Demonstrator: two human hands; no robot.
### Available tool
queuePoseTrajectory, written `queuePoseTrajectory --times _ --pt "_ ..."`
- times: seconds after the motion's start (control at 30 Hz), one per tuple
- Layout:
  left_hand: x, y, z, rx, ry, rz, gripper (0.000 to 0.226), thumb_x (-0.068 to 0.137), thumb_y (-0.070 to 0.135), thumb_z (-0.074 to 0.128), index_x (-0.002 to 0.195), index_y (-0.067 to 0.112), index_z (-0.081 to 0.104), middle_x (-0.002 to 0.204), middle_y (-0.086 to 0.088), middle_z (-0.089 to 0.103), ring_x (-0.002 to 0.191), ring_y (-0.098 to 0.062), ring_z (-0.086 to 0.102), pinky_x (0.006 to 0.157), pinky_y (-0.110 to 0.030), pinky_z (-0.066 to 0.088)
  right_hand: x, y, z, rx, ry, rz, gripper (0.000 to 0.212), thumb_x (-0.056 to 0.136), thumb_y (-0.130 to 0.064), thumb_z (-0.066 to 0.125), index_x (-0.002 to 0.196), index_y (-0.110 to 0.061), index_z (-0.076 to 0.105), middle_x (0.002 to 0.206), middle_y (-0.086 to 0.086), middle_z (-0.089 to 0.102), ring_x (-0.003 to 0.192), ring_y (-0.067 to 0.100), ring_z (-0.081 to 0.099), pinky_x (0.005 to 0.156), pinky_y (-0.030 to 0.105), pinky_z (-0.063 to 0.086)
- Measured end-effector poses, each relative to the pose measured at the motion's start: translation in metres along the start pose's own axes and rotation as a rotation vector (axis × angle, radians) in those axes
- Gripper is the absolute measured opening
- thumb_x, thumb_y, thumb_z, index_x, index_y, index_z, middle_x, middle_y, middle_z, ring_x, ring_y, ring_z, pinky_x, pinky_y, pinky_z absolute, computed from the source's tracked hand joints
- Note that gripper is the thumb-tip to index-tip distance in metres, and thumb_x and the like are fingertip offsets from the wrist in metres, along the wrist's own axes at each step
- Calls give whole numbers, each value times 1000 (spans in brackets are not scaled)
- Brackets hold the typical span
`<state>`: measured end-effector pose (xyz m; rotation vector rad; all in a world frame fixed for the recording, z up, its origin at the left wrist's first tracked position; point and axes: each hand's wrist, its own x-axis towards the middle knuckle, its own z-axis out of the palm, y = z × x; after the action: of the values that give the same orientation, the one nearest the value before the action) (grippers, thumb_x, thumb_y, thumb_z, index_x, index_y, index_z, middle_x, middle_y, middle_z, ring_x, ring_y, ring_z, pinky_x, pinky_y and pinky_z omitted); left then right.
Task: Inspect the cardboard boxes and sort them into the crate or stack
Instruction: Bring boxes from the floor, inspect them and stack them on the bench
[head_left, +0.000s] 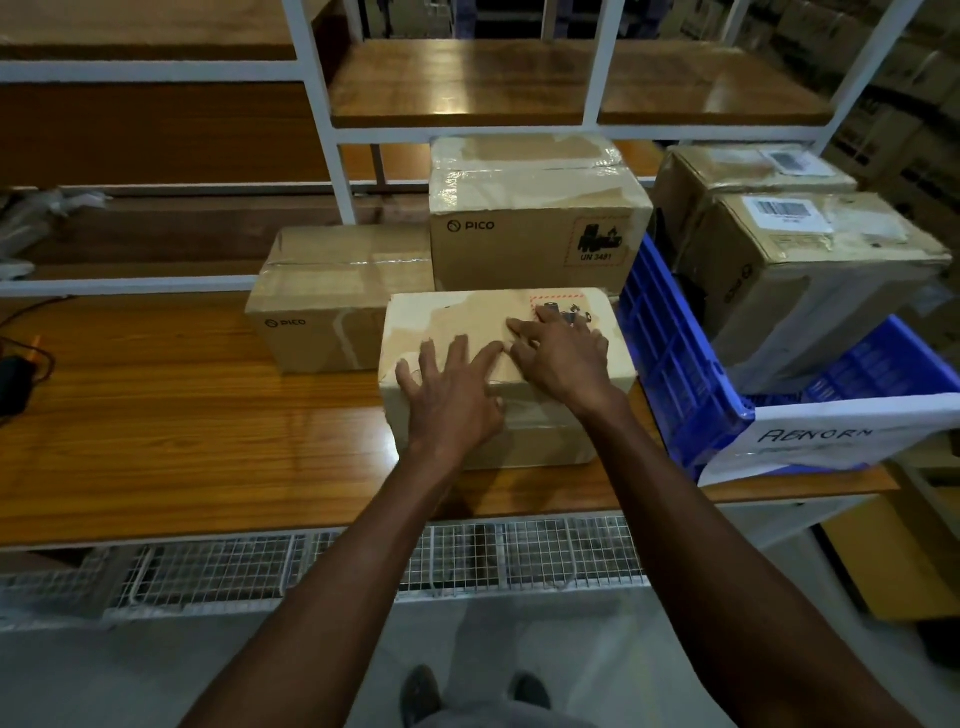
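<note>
A pale cardboard box (452, 322) lies on the wooden table (182, 415) in front of me. My left hand (454, 392) rests flat on its near top edge with fingers spread. My right hand (563, 356) lies on the box's top, fingers stretched toward a red-bordered label. Behind it stand a smaller PICO box (322, 301) and a larger PICO box (530, 228) wrapped in clear tape. To the right is a blue crate (670, 353) with a paper sign reading "ABNORM", holding two labelled boxes (789, 270).
White metal shelving posts (332, 130) rise behind the boxes, with wooden shelves above. A black device with cables (13, 382) lies at the table's left edge. A wire mesh rack (311, 566) runs below the table front. My shoes show on the grey floor.
</note>
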<state>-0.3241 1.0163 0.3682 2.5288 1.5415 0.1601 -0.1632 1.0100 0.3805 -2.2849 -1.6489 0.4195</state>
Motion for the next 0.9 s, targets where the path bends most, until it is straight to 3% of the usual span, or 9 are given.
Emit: queuePoseTrajectory --times 0.13,0.2,0.33,0.5,0.63,0.7,0.77,0.83,0.9 --pt "3 -10 4 -51 17 14 66 98 54 53 157 47 24 170 -1 15 155 -39 8 121 -62 8 -16 3 -4 3 32 36 49 100 -56 57 146 -39 58 166 1 37 151 34 31 120 60 25" --pt "6 -14 3 -93 17 15 61 100 54 50 156 48 27 171 1 15 156 -37 7 122 -60 7 -31 6 -5 18 43 98 52 97 -59 61 145 -40 58 165 1 37 152 35 30 120 62 23" --pt "3 -17 10 -100 54 32 58 101 56 48 155 48 30 170 2 18 156 -35 8 122 -58 7 -62 17 14 -39 203 108 57 98 -69 46 148 -42 54 164 3 38 155 42 19 122 63 13" --pt "-3 -27 15 -198 164 -17 57 96 63 51 150 46 42 168 0 24 155 -28 11 119 -58 7 -59 28 15 -38 234 61 58 98 -70 46 145 -39 58 160 2 46 152 40 28 120 60 22" --pt "-16 -49 25 -289 196 -195 76 86 83 46 153 51 30 171 5 5 156 -39 1 115 -68 11 -58 46 6 161 268 59 52 95 -59 60 139 -31 65 154 -2 54 145 30 42 113 60 38" --pt "-21 -59 30 -383 213 -201 74 88 78 51 153 52 29 171 8 1 155 -43 7 114 -68 22 -62 52 9 233 304 44 52 94 -58 58 138 -30 64 154 -3 54 145 26 41 114 61 35" --pt "-26 -61 32 -513 252 -204 71 90 72 55 153 53 28 171 6 -1 153 -41 16 112 -67 33 -65 53 15 202 295 24 50 98 -56 54 141 -31 60 159 -3 47 152 28 30 122 57 24" --pt "-28 -62 34 -689 282 -232 82 92 67 59 158 52 14 172 1 -3 152 -37 24 108 -65 42 -63 54 18 229 267 43 43 102 -56 51 139 -35 59 162 -7 42 157 31 19 123 58 14" --pt "-31 -68 38 -846 268 -294 102 90 65 64 161 46 -6 173 -4 1 151 -37 28 108 -59 44 -60 54 15 337 274 49 36 102 -64 43 124 -42 61 153 -10 50 148 30 36 120 65 26"
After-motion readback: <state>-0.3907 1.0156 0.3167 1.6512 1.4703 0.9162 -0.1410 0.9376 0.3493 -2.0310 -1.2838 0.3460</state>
